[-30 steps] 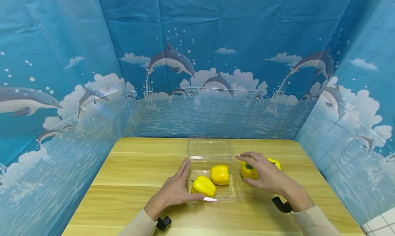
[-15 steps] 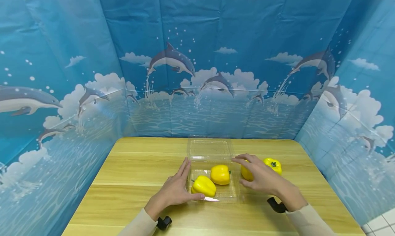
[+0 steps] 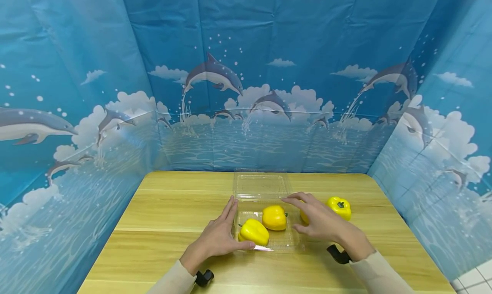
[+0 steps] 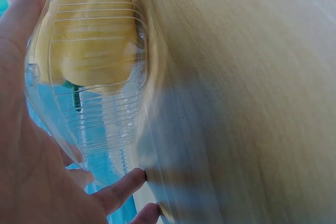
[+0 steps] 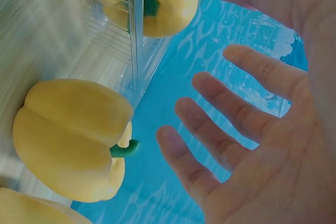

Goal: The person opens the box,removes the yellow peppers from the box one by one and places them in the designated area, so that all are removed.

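A clear plastic clamshell box [image 3: 286, 241] lies with its lid [image 3: 262, 184] folded back. Inside are two yellow bell peppers, one at the front left [image 3: 253, 232] and another [image 3: 274, 218] behind it to the right. My left hand [image 3: 215, 238] rests along the box's left side, fingers straight and thumb at the front edge. Fingers spread and holding nothing, my right hand [image 3: 323, 220] hovers at the box's right edge. It mostly hides a third yellow bell pepper [image 3: 304, 218], which the right wrist view shows whole beside the box.
Another yellow bell pepper [image 3: 339, 207] sits on the wooden table [image 3: 169, 208] beyond my right hand. A blue dolphin-print curtain [image 3: 246, 144] hangs around the table's back and sides.
My right hand has moved left from over the loose peppers to the box's right edge, uncovering the far right pepper. My left hand and the box stay put.
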Available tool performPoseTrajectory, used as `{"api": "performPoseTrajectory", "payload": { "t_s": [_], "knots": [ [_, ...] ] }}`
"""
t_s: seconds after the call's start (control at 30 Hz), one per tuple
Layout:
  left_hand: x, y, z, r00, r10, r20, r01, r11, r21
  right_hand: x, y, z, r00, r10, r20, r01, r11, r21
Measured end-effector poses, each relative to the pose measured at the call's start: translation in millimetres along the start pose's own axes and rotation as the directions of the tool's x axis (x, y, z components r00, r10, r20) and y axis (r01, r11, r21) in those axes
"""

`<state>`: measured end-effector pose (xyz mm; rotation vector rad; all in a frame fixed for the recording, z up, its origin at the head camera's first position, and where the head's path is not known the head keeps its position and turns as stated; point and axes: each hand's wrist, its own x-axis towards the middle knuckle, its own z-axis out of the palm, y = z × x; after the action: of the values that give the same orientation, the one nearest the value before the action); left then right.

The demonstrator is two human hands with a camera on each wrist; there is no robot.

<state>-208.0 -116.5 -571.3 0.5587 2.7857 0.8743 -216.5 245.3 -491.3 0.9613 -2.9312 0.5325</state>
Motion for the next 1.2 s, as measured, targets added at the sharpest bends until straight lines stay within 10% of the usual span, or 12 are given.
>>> {"api": "performPoseTrajectory", "payload": {
  "t_s": [1.2],
  "knots": [
    [-1.4, 0.8, 2.1, 1.000, -0.005, 0.003, 0.005, 1.000, 0.015, 14, -9, 7, 0.996, 0.023, 0.091, -0.030, 0.997, 0.072]
  ]
}}
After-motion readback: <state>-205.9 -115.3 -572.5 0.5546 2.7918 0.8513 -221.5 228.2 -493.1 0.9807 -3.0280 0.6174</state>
